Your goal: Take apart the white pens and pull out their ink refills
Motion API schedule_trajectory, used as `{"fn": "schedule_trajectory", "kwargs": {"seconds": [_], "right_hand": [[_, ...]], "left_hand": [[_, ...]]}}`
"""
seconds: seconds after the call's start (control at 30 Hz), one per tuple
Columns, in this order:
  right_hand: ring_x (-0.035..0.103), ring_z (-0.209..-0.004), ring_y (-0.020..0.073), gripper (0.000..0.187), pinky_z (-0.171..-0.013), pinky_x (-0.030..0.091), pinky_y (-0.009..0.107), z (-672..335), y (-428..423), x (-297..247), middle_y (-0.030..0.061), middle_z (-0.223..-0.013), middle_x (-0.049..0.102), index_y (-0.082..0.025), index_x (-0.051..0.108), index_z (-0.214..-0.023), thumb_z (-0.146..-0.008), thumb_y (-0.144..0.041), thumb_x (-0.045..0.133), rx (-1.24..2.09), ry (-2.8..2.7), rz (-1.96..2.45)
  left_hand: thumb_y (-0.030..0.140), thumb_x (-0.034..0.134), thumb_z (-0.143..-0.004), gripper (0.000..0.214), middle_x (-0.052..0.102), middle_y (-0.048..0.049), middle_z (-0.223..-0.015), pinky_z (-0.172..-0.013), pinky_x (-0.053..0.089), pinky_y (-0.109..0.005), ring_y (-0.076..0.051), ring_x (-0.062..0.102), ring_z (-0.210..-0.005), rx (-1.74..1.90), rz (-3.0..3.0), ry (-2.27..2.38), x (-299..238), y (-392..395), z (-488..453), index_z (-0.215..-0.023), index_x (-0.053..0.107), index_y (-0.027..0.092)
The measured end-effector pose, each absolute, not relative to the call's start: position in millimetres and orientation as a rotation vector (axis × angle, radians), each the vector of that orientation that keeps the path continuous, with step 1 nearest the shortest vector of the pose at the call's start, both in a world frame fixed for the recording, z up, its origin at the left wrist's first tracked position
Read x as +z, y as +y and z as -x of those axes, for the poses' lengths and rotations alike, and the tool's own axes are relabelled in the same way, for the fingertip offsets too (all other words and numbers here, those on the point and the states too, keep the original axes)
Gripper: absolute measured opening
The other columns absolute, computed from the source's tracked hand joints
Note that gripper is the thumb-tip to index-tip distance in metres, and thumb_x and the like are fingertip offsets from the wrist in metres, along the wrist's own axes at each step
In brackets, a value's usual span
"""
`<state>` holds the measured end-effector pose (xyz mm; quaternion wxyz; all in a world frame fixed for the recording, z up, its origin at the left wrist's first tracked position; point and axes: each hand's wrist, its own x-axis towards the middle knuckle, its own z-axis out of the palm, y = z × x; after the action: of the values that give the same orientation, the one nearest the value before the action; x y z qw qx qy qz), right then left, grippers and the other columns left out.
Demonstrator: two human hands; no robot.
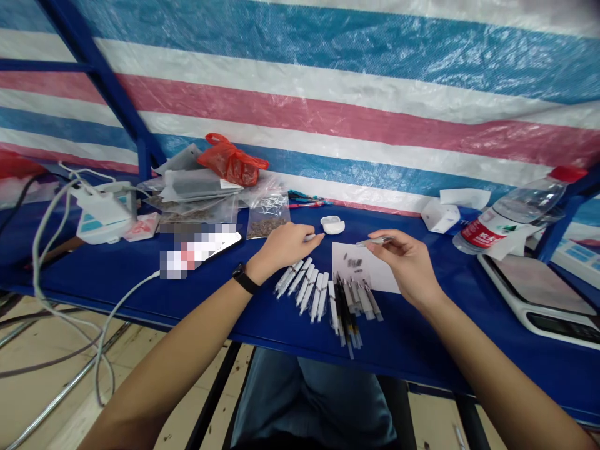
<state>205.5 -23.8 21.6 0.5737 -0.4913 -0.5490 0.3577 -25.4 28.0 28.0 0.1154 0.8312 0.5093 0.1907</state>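
My left hand [284,245] pinches a small pale pen part [309,237] above the blue table top [262,325]. My right hand [403,262] holds a slim silver pen part [375,242] between thumb and fingers, just over a white paper sheet [363,265]. Several tiny dark pieces [355,263] lie on that sheet. Just below my hands, a row of white-barrelled pens [304,287] lies fanned out, and a bunch of dark and clear pens [349,309] overlaps the sheet's lower edge. A white earbud case [332,225] sits next to my left fingertips.
Clear bags of small parts [267,212], a red plastic bag [229,161] and a blurred phone [197,250] lie to the left, near a white charger with cables [105,212]. To the right stand a water bottle [515,212] and a digital scale [539,300]. A striped tarp backs the table.
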Motion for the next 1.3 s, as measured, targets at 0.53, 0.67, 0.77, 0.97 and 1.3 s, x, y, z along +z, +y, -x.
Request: {"fn": "schedule_trajectory", "kwargs": {"seconds": [0.53, 0.67, 0.77, 0.97, 1.3], "right_hand": [[0.050, -0.052, 0.0128, 0.038, -0.053, 0.039, 0.026, -226.7, -25.5, 36.0, -0.0057, -0.057, 0.055, -0.020, 0.065, -0.091, -0.074, -0.049, 0.082, 1.347, -1.754, 1.343], [0.041, -0.052, 0.0111, 0.036, -0.052, 0.033, 0.025, -231.1, -27.3, 38.4, -0.0082, -0.056, 0.046, -0.021, 0.061, -0.088, -0.079, -0.051, 0.078, 1.420, -1.980, 1.288], [0.040, -0.054, 0.0117, 0.038, -0.054, 0.032, 0.026, -235.1, -27.4, 41.0, -0.0075, -0.058, 0.045, -0.020, 0.061, -0.090, -0.082, -0.054, 0.075, 1.446, -2.116, 1.314], [0.050, -0.062, 0.0149, 0.036, -0.058, 0.036, 0.027, -239.1, -25.8, 39.9, -0.0035, -0.066, 0.054, -0.021, 0.061, -0.094, -0.089, -0.056, 0.068, 1.493, -2.189, 1.368], [0.054, -0.066, 0.0167, 0.044, -0.062, 0.039, 0.029, -236.0, -23.4, 37.2, 0.0000, -0.070, 0.058, -0.020, 0.059, -0.086, -0.088, -0.064, 0.063, 1.364, -2.110, 1.380]], "left_hand": [[0.039, 0.048, -0.099, 0.038, 0.052, -0.0010, -0.057, -0.053, 0.022, -0.028, -0.020, 0.054, -0.058, 0.389, -2.483, 1.512, 26.5, 24.5, 20.2, -0.066, 0.044, 0.022], [0.039, 0.046, -0.100, 0.037, 0.058, -0.0031, -0.061, -0.053, 0.023, -0.028, -0.022, 0.060, -0.064, 0.335, -2.501, 1.545, 30.0, 22.6, 18.9, -0.069, 0.050, 0.021], [0.041, 0.043, -0.101, 0.037, 0.063, -0.0046, -0.067, -0.055, 0.026, -0.028, -0.024, 0.064, -0.071, 0.294, -2.503, 1.562, 31.7, 21.2, 19.0, -0.072, 0.054, 0.021], [0.042, 0.043, -0.102, 0.036, 0.065, -0.0047, -0.070, -0.055, 0.026, -0.028, -0.025, 0.066, -0.073, 0.294, -2.514, 1.563, 30.1, 21.2, 19.5, -0.077, 0.057, 0.020], [0.040, 0.043, -0.102, 0.035, 0.059, -0.0036, -0.065, -0.054, 0.025, -0.028, -0.022, 0.061, -0.068, 0.296, -2.502, 1.541, 33.8, 19.3, 18.3, -0.075, 0.055, 0.020]]}}
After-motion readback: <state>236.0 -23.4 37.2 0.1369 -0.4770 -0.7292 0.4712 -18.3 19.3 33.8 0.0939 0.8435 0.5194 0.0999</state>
